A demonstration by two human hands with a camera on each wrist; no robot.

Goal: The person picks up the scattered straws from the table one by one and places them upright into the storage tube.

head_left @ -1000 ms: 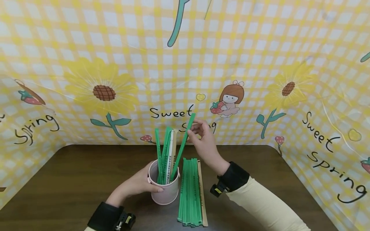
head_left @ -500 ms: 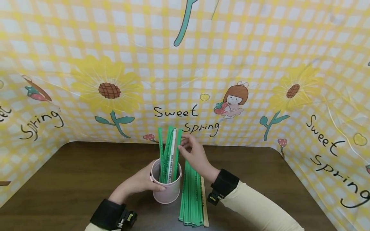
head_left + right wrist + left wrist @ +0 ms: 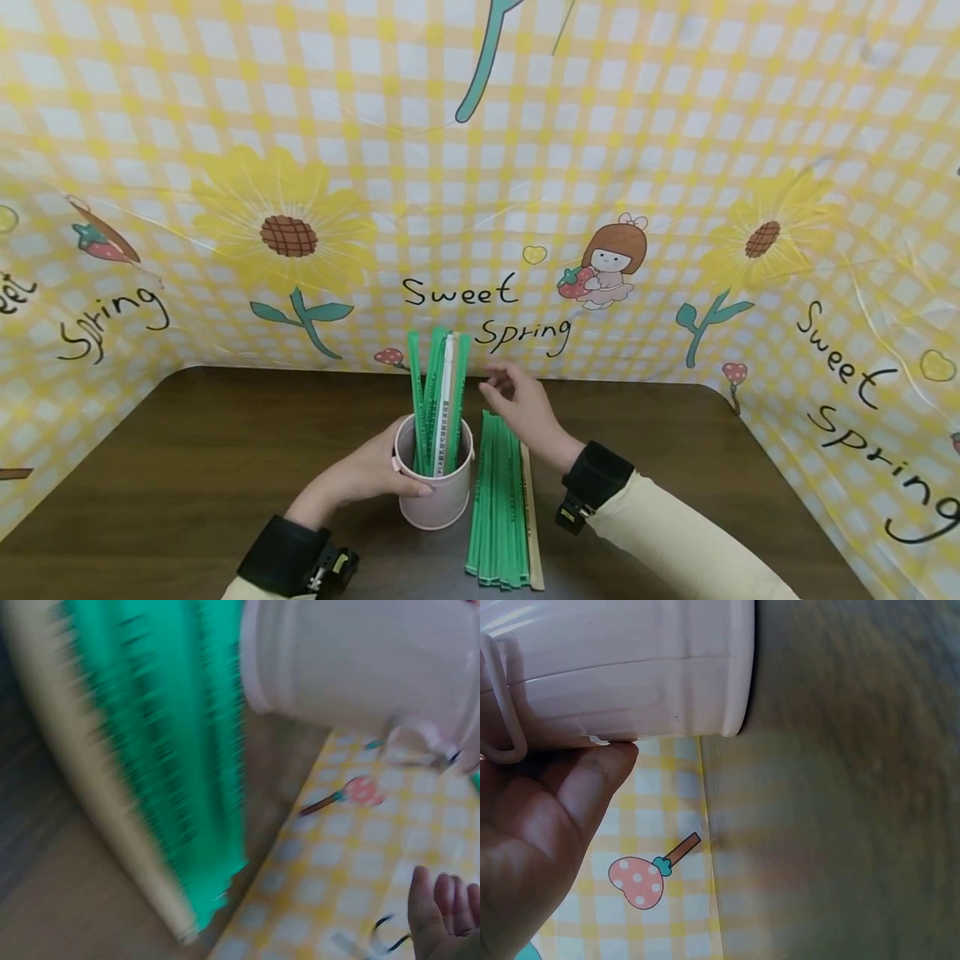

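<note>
A pale pink bucket [image 3: 433, 507] stands upright on the brown table, and my left hand [image 3: 378, 468] grips its left side, thumb across the front. Part of that hand is hidden behind the bucket; in the left wrist view a fingertip touches the pink wall. Several long green wrapped straws [image 3: 417, 392], with a white one [image 3: 446, 400] and a tan one among them, stand in the bucket. My right hand [image 3: 525, 408] hovers to their right, fingers loosely bent and holding nothing. Below it lies a bundle of green wrapped straws [image 3: 501, 508], with a tan one [image 3: 534, 533] along its right edge.
The dark brown table [image 3: 247, 433] extends to both sides. A yellow-and-white checked cloth [image 3: 420, 183] with flowers and lettering hangs behind and at the sides. Each wrist carries a black band [image 3: 597, 477] with a small camera.
My right hand brought a green wrapped straw upright against the others in the bucket, let it go and drew back slightly right. My left hand keeps its hold on the bucket.
</note>
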